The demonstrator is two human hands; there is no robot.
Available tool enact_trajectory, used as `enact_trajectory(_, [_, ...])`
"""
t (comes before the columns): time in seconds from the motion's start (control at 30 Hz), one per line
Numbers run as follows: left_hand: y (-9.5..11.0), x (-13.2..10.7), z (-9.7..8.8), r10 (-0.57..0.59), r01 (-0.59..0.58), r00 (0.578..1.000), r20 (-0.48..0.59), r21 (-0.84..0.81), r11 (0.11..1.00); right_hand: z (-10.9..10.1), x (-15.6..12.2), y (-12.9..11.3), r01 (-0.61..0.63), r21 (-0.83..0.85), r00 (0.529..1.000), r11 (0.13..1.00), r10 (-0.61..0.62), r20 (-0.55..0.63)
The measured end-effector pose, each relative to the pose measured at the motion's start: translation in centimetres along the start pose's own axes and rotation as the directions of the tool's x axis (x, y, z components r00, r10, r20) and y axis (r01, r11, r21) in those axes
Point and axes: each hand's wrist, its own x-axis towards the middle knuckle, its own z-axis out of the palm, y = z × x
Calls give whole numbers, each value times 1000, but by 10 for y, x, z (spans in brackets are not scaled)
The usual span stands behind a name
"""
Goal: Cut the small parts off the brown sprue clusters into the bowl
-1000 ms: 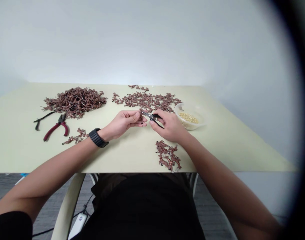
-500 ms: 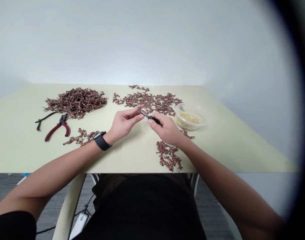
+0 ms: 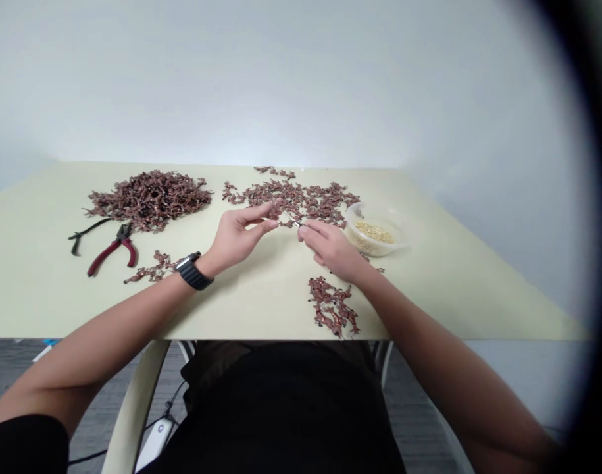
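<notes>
My left hand [image 3: 239, 236] is raised over the middle of the table, thumb and fingers curled around what looks like a small brown figure [image 3: 275, 210], partly blurred against the pieces behind. Facing it, my right hand [image 3: 333, 249] grips slim pliers [image 3: 294, 221]; their metal tips point at the left fingertips, and the handles are mostly hidden in the palm. Just beyond the hands lies a spread of small brown animal-like figures [image 3: 327, 199]. A clear plastic bowl [image 3: 402, 242] with tiny gold-coloured parts [image 3: 374, 232] stands right of my right hand.
A large heap of brown figures [image 3: 155, 197] sits at the back left. Red-handled pliers [image 3: 106, 255] and a black-handled tool [image 3: 88, 232] lie before it. Smaller groups of figures rest near my left wrist [image 3: 155, 268] and by the front edge [image 3: 333, 308].
My right hand has turned, so the dark plier handles are now mostly covered. My left hand has shifted slightly left, its thumb and fingers a little further apart.
</notes>
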Motion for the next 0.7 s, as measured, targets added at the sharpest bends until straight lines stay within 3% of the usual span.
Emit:
enact_trajectory(0.07, [-1,-1,2,-133,152,985,108,-195,969,-2,1,5,139,-280,981,950,-170,-90])
enact_trajectory(0.17, [-3,-2,2,-208,297,942,264,-364,883,-5,2,10,228,-469,953,853,-295,-74])
enact_trajectory(0.37, [-2,-6,5,-266,410,899,347,-459,788,-8,3,11,302,-527,930,795,-368,-23])
enact_trajectory(0.7, [-5,-6,5,-282,425,895,346,-466,777,-11,1,9,276,-537,944,798,-330,-5])
